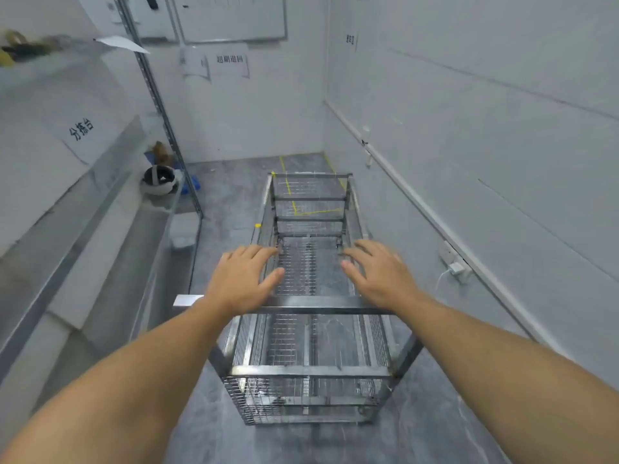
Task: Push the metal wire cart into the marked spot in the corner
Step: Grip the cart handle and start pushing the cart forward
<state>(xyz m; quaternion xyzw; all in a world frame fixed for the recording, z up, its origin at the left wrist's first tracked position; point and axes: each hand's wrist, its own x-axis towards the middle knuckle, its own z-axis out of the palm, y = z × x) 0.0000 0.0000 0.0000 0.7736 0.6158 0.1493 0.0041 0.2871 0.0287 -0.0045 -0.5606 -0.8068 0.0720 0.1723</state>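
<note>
Head view: both hands' fingers spread wide, left hand (246,279) and right hand (380,276) above wire cart (311,373).

The yellow tape lines (294,205) on the floor are partly hidden behind the wire cart (311,373). The small wall signs (231,60) are too blurry to read. Both arms run off the bottom edge.

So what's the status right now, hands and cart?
Left hand and right hand open, spread over cart top rail. Far end entering yellow floor marking. Path ahead clear.
</note>
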